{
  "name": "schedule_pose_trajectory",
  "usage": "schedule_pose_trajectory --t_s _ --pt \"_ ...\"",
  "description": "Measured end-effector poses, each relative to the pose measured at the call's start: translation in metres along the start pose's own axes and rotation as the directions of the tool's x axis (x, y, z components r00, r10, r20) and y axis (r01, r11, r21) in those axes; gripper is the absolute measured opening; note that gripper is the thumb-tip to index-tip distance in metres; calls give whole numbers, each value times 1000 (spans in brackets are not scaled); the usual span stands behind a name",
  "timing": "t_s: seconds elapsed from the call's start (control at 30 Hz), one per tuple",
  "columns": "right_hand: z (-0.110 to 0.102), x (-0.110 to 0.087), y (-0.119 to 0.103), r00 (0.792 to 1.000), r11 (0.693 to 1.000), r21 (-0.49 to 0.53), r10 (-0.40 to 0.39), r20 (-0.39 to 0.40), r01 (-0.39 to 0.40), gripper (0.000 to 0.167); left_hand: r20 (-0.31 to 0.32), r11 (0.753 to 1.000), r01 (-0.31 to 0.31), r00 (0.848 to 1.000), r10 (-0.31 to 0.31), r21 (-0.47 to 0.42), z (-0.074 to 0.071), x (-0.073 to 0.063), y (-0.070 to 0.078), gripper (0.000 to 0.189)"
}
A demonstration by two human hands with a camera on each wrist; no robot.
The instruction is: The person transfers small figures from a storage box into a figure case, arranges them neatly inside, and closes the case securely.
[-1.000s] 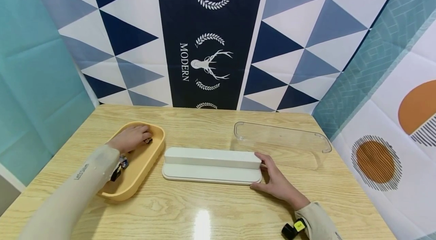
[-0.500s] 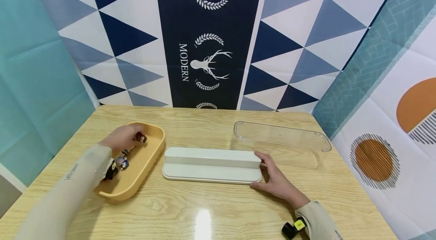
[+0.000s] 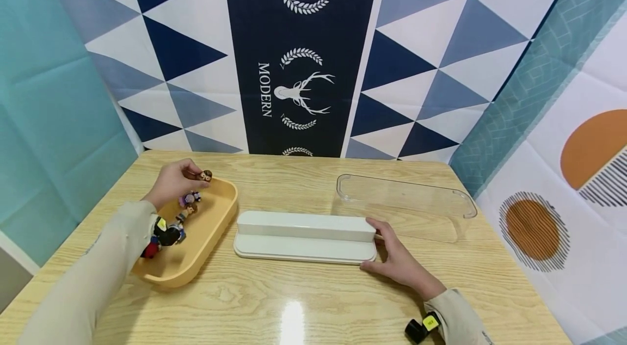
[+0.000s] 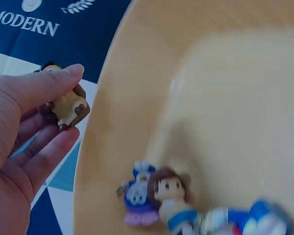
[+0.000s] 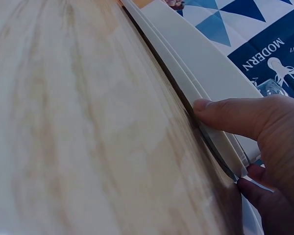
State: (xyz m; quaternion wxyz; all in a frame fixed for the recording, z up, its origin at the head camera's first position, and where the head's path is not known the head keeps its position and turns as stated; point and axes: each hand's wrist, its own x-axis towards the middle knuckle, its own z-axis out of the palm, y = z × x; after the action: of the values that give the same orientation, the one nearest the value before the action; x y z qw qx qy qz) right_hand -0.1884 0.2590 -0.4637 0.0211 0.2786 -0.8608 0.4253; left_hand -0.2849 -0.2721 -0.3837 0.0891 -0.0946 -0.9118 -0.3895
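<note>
My left hand pinches a small brown figurine between thumb and fingers, above the far end of the yellow tray. The figurine has a cream front and brown hair. Lower in the tray lie several other figurines, among them a purple one and a brown-haired one; the forearm hides part of the heap. My right hand grips the right end of the white stepped stand, thumb at its front edge and fingers behind the end.
A clear plastic cover lies behind the stand at the right. The wooden table ends at a patterned cloth backdrop. A black wrist device sits at the right sleeve.
My left hand has lifted the brown figurine up out of the tray to its far rim, uncovering the purple figurine. The right hand and the stand have stayed put.
</note>
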Motion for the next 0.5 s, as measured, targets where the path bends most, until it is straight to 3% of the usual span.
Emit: schedule_pose_trajectory --t_s 0.13,0.27,0.37,0.5 --pt "-1 0 -6 1000 1000 13 16 13 -16 95 -26 994 64 997 -67 -85 1 1 2 35" --pt "-1 0 -5 1000 1000 4 22 9 -22 95 -9 971 128 991 -133 -200 3 1 8 46" --pt "0 -1 0 1000 1000 2 16 6 -16 94 32 919 171 985 -170 -356 5 1 18 52" --pt "-1 -1 -2 1000 1000 16 14 10 -14 94 83 814 206 978 -192 -543 11 1 29 45"
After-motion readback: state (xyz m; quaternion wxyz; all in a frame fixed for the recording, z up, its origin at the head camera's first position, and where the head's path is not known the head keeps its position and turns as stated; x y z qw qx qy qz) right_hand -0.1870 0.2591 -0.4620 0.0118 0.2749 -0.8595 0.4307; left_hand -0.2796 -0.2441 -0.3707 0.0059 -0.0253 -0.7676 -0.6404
